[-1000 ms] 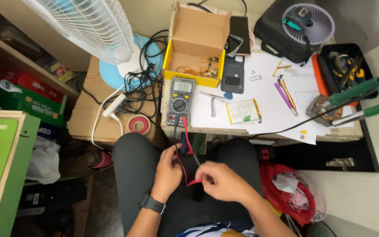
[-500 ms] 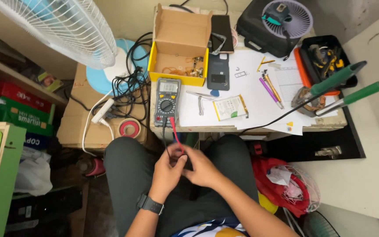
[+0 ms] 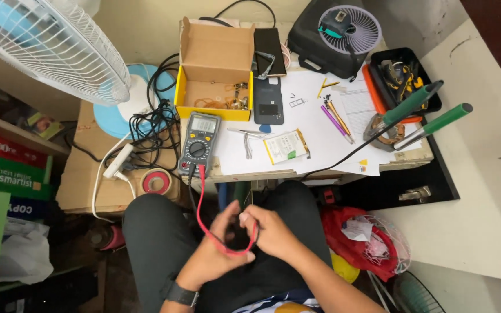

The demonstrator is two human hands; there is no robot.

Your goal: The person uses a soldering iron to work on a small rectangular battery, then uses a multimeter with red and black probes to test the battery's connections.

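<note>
My left hand (image 3: 213, 249) and my right hand (image 3: 271, 232) meet over my lap, fingers curled around the red and black test leads (image 3: 201, 200). The red lead loops below my hands and runs up to a grey and yellow multimeter (image 3: 199, 144) at the desk's front left edge. What lies between my fingers is hidden. A small battery pack (image 3: 286, 146) and metal tweezers (image 3: 247, 142) lie on white paper (image 3: 320, 139) just beyond.
An open cardboard box (image 3: 215, 69), dark phones (image 3: 268, 75), a small black fan (image 3: 343, 32), pens, a tool tray (image 3: 404, 78) and two green-handled tools (image 3: 430, 113) are on the desk. A white standing fan (image 3: 53, 46), cables, a power strip and a red tape roll (image 3: 156, 182) are left.
My hands have stayed together on the leads over my lap. The view has shifted, so the desk now sits higher and more centred.
</note>
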